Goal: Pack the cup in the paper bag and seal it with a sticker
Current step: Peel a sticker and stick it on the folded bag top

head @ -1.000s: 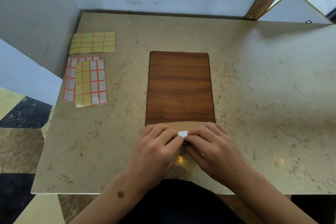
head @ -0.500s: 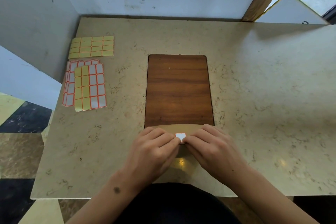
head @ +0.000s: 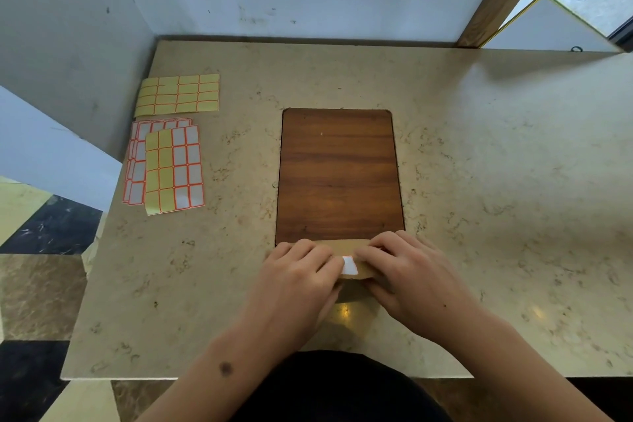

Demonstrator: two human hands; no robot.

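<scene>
A brown paper bag (head: 342, 245) lies flat at the near edge of the table, mostly hidden under both hands. A small white sticker (head: 349, 265) sits on its folded flap, between my fingertips. My left hand (head: 298, 284) presses down on the bag's left part, fingers touching the sticker's left edge. My right hand (head: 407, 274) presses on the right part, fingers bent over the flap by the sticker. No cup is visible; it may be inside the bag.
A dark wooden board (head: 339, 175) lies on the beige marble table (head: 496, 181) just beyond the bag. Sticker sheets (head: 174, 168) and an all-yellow sheet (head: 178, 93) lie at the far left. Walls border the table's back and left.
The hands have drawn slightly apart, so more of the white sticker shows flat on the flap. The bag stays in the same spot.
</scene>
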